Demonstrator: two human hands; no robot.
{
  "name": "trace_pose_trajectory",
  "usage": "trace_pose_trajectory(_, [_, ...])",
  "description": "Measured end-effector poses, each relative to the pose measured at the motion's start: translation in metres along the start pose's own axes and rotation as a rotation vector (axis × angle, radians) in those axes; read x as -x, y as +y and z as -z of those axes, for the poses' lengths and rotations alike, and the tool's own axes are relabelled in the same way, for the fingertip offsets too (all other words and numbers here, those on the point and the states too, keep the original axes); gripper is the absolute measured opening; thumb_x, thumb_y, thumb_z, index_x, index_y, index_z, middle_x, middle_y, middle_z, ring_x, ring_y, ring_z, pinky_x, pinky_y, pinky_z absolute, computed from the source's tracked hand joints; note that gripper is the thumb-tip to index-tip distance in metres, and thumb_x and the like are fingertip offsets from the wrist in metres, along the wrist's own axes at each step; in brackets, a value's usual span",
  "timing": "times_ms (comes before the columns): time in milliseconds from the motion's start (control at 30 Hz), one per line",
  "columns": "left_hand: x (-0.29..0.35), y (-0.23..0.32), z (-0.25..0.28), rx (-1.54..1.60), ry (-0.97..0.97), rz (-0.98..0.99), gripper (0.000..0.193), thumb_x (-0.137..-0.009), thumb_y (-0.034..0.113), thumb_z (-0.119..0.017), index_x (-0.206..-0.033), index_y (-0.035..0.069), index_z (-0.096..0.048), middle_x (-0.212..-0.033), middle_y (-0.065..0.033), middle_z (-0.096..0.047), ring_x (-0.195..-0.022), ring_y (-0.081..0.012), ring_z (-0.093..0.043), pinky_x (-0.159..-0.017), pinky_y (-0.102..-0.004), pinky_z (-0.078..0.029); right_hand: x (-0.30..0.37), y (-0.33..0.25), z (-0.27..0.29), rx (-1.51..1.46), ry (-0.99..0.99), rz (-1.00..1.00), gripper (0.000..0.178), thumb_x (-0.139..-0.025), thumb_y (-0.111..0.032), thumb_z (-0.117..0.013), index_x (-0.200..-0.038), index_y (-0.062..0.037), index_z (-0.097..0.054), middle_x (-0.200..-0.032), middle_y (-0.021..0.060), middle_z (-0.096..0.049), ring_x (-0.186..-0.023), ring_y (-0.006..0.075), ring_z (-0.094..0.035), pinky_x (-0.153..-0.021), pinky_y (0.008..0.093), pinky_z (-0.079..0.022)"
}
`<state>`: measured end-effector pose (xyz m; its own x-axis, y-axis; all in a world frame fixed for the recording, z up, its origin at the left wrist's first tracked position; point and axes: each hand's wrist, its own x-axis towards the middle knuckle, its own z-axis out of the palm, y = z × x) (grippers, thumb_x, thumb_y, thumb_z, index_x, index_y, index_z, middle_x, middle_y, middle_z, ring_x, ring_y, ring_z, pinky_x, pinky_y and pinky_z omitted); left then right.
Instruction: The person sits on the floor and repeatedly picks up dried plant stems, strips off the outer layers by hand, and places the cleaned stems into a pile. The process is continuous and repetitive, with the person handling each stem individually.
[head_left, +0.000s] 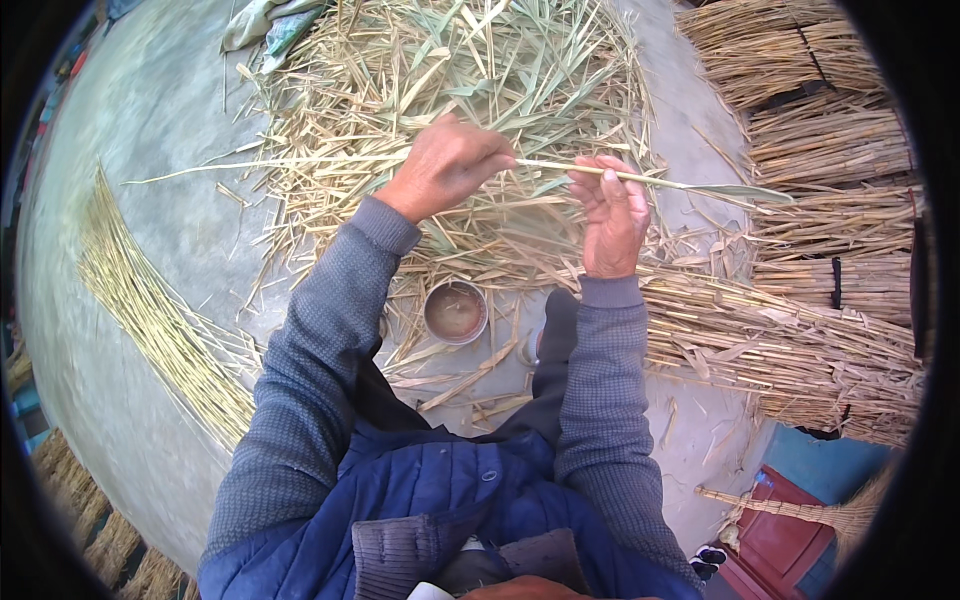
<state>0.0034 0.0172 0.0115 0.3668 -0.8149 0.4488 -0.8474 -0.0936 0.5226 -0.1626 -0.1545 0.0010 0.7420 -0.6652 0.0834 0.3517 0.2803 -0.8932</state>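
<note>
A long thin reed stalk (545, 164) runs level across the view, held up over a pile of dry leaves. My left hand (450, 165) is closed around its middle, knuckles upward. My right hand (612, 215) pinches the stalk farther right between thumb and fingers, palm turned up. Past the right hand, the stalk ends in a green-grey leaf (740, 191). Its thin tail stretches out to the left beyond my left hand. Beneath both hands spreads the pile of stripped leaves (400, 75), pale straw mixed with green.
A round bowl (456, 311) stands between my feet. Thin yellow-green stalks (165, 310) lie fanned on the grey floor at left. At right lie a loose sheaf of reeds (780, 335) and several tied bundles (830, 130). A broom (800, 510) rests over a dark red panel.
</note>
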Motion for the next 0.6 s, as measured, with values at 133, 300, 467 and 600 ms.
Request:
trace_pose_trajectory(133, [-0.003,0.001,0.006,0.025,-0.057,0.032,0.017,-0.089,0.026,-0.072,-0.089,0.009,-0.072,-0.077,-0.0056,-0.07,-0.07,-0.0226,-0.063,-0.075,-0.0355,-0.043,0.0,-0.005,0.002,0.023,-0.028,-0.019,0.027,-0.1,-0.016,-0.061,-0.12,0.0013,-0.058,-0.112,0.0212,-0.069,-0.094,0.0227,-0.071,-0.082,0.0299,-0.059])
trace_pose_trajectory(300, [0.003,-0.019,0.013,0.004,-0.069,0.098,0.019,-0.086,0.024,-0.075,-0.086,0.006,-0.071,-0.071,-0.0087,-0.068,-0.065,-0.0268,-0.062,-0.064,-0.0386,-0.047,-0.004,-0.02,0.02,0.071,0.05,0.013,0.032,-0.097,-0.017,-0.067,-0.121,0.0022,-0.058,-0.112,0.0206,-0.07,-0.095,0.0228,-0.071,-0.078,0.0293,-0.059])
trace_pose_trajectory(467, [0.011,-0.04,0.044,0.174,-0.206,0.39,0.02,-0.086,0.024,-0.077,-0.09,0.005,-0.074,-0.072,-0.0058,-0.071,-0.065,-0.0165,-0.067,-0.062,-0.032,-0.052,-0.006,-0.032,0.038,0.108,0.06,0.044,0.031,-0.096,-0.015,-0.069,-0.119,0.0038,-0.058,-0.109,0.0199,-0.07,-0.094,0.0247,-0.072,-0.076,0.0289,-0.06])
trace_pose_trajectory(600, [0.002,-0.018,0.035,0.281,-0.175,0.404,0.028,-0.081,0.03,-0.081,-0.092,0.004,-0.075,-0.077,-0.007,-0.072,-0.072,-0.0174,-0.068,-0.068,-0.0328,-0.054,-0.002,-0.028,0.031,0.09,0.048,0.029,0.029,-0.096,-0.015,-0.068,-0.114,0.0043,-0.058,-0.105,0.0193,-0.071,-0.091,0.025,-0.073,-0.074,0.0289,-0.061])
